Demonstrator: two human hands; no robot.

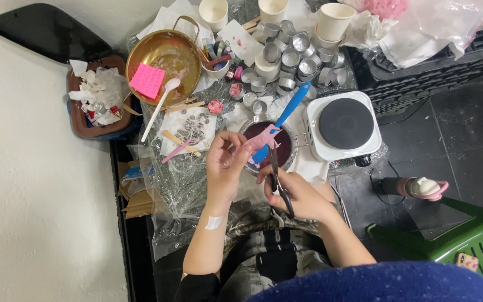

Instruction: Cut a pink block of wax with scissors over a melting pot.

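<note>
Cutting step in hand. Left hand pinches the pink sheet piece over the small saucepan at the table's near edge. Right hand grips the scissors, blades meeting the piece. Next cut calls for steady tension and blade alignment.

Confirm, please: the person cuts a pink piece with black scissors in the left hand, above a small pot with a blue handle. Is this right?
Not quite. The black scissors are in the right hand, not the left. The left hand holds the pink piece, above the small pot with the blue handle. The head view shows this.
</note>
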